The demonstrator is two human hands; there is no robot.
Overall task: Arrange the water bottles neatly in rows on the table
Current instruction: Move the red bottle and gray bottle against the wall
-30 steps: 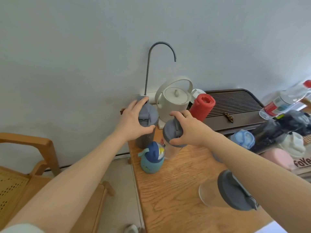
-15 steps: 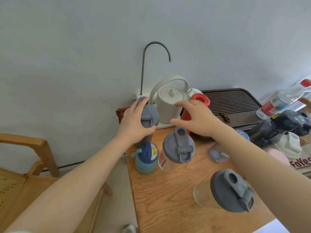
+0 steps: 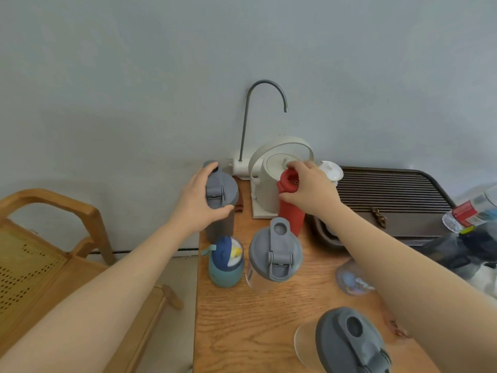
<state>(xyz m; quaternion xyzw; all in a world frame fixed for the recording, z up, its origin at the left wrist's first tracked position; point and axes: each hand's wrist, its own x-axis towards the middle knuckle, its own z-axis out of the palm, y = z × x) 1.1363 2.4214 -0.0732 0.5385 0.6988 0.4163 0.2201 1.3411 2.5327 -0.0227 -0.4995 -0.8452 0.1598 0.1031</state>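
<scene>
— Now, what are the hands gripping?

— The right hand (image 3: pixel 309 188) is closing its fingers over the cap of the red bottle (image 3: pixel 291 211), which is standing upright just in front of the white kettle (image 3: pixel 271 179). The left hand (image 3: pixel 200 200) is staying clamped around the lid of the tall grey bottle (image 3: pixel 221 203) at the table's back left corner.

— What is changing?

— A second ago that right hand was setting down the clear grey-lidded bottle (image 3: pixel 274 254); half a second ago it was letting go and reaching back. That bottle is now standing free beside the small blue bottle (image 3: pixel 226 261), the two forming a short row in front of the tall grey one.

— And for the task?

— One placement is looking finished, and the red bottle appears to be next, probably going beside the tall grey bottle to fill out the back row.

— What is waiting?

— Another clear grey-lidded bottle (image 3: pixel 347 343) is standing near the table (image 3: pixel 255 319) front, a pale blue bottle (image 3: pixel 349 281) is sitting partly hidden under the right forearm, and a plastic bottle with a red label (image 3: pixel 469 211) is lying on clutter at the far right.
</scene>
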